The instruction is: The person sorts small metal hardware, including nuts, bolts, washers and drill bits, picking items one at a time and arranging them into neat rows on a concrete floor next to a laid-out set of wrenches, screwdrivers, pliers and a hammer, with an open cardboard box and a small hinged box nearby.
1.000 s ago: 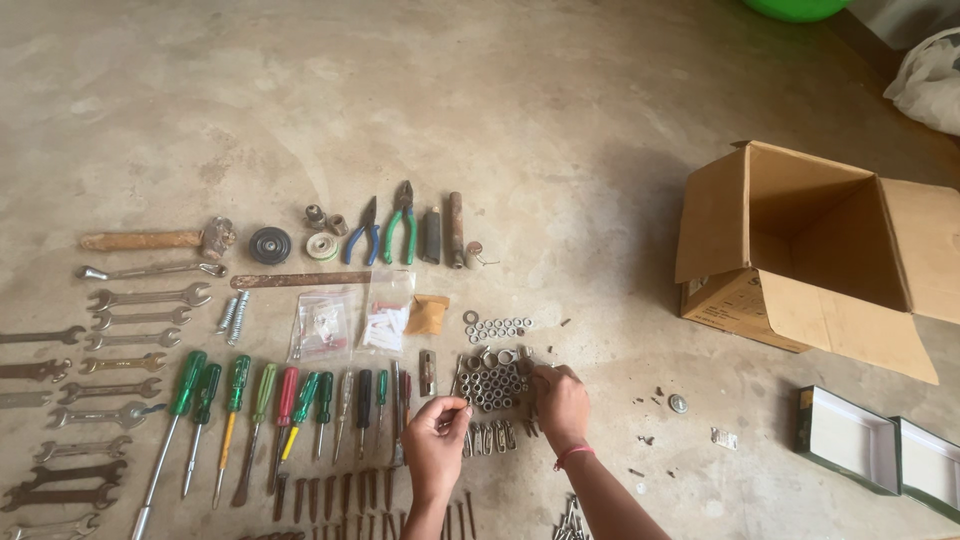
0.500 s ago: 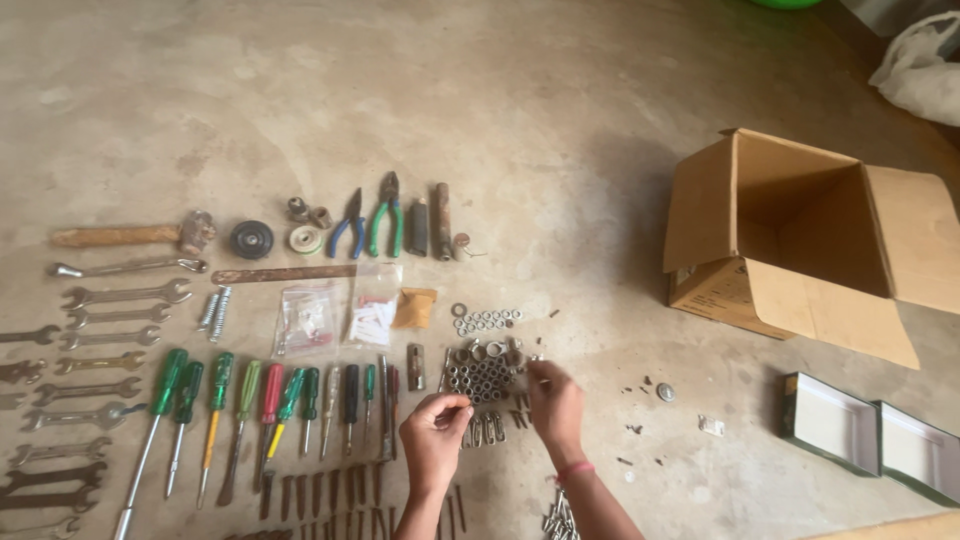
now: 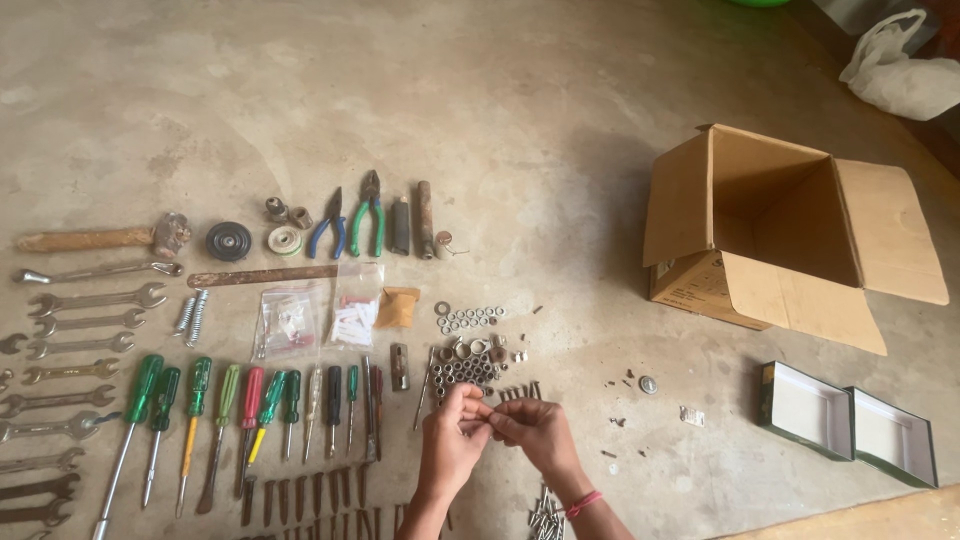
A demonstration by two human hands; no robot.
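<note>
Both our hands have come together just below the pile of nuts; our left hand and right hand pinch one small metal piece between fingertips to keep it steady

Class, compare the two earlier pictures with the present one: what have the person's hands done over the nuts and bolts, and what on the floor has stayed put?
The left hand and right hand, apart a second ago, have come together below the pile of nuts, fingertips pinching a small piece too tiny to identify. The screwdrivers, pliers and cardboard box lie as they were.
</note>
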